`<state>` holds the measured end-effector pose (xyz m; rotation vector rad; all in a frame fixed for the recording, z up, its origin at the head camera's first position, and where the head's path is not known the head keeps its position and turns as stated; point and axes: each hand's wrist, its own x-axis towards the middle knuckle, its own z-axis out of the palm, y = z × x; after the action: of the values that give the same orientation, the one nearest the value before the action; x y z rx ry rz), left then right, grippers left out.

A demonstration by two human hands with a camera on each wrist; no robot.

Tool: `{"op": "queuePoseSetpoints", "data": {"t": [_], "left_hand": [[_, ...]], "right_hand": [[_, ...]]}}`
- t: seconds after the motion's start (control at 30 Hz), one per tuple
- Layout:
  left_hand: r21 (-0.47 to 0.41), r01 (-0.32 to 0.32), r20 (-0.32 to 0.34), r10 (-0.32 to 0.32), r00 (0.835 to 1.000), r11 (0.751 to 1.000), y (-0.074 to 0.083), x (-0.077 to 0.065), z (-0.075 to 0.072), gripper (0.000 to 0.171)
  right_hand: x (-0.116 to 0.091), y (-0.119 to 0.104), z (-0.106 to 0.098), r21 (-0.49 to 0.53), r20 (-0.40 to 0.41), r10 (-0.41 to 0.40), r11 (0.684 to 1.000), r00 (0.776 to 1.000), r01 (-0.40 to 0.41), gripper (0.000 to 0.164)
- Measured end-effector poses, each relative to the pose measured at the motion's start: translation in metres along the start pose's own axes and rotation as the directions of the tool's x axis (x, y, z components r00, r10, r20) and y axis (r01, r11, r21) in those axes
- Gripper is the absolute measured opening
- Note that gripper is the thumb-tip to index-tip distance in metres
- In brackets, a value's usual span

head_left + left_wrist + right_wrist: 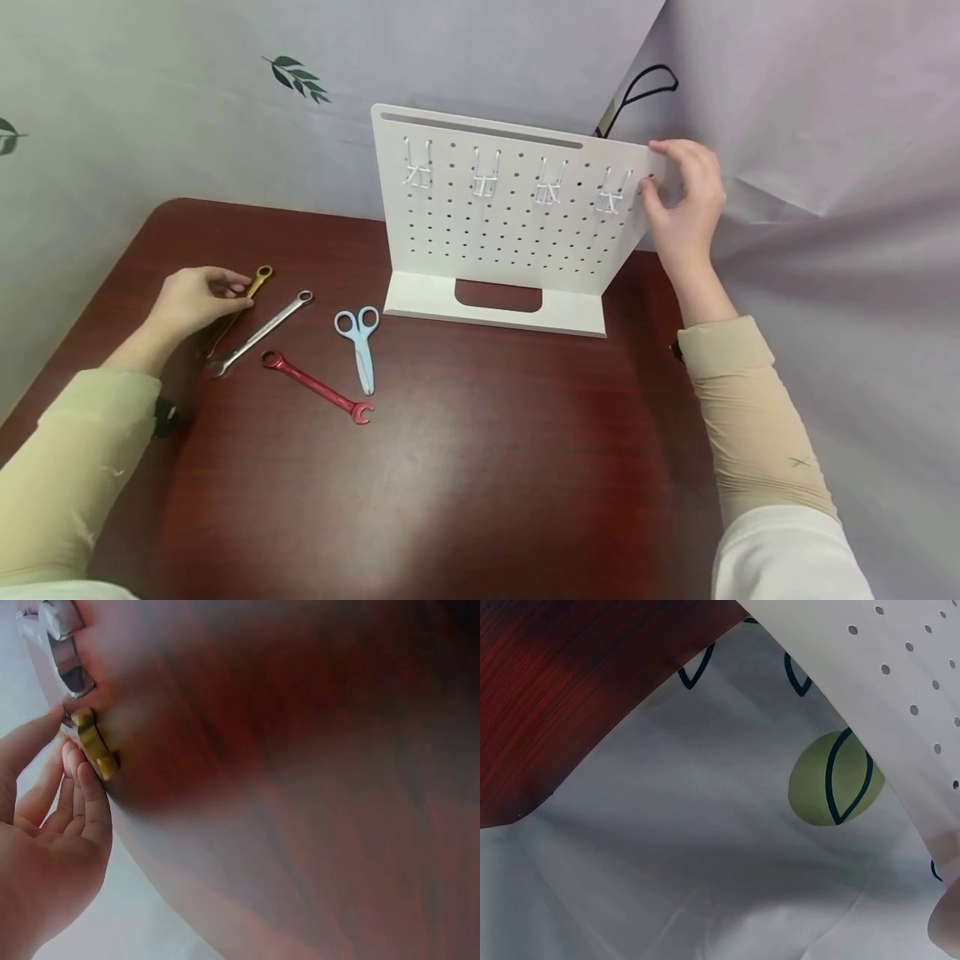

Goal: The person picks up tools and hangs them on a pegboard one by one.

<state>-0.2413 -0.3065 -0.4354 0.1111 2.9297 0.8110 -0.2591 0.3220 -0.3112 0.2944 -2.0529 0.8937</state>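
On the left of the table, my left hand (197, 298) pinches a small yellow combination wrench (259, 279) between thumb and fingers. Its ring end shows beyond the fingertips, and part of the shaft is hidden by the hand. In the left wrist view the open end of the yellow wrench (94, 742) appears beside the fingers. My right hand (688, 200) grips the upper right edge of a white pegboard (510, 237), thumb in front. Only a fingertip of the right hand (946, 926) enters the right wrist view, at the pegboard's edge (840, 667).
Beside the yellow wrench lies a silver combination wrench (262, 332), then a red wrench (315, 386) and light blue scissors (363, 350). Several white wire hooks (485, 183) hang along the pegboard's upper part. The dark red table (465, 467) meets patterned cloth (187, 108) behind.
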Motion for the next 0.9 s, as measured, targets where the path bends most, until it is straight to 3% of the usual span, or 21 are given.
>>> {"op": "queuePoseSetpoints", "data": {"t": [0.2, 0.9], "left_hand": [[-0.032, 0.052, 0.013, -0.052, 0.999, 0.998, 0.004, -0.002, -0.001, 0.033], [-0.024, 0.041, 0.057, -0.040, 0.998, 0.999, 0.012, 0.001, -0.005, 0.026]], "right_hand": [[-0.001, 0.001, 0.001, 0.003, -0.001, -0.004, 1.000, 1.000, 0.004, 0.034], [-0.001, -0.001, 0.000, 0.008, 0.000, -0.006, 1.000, 1.000, 0.006, 0.034]]}}
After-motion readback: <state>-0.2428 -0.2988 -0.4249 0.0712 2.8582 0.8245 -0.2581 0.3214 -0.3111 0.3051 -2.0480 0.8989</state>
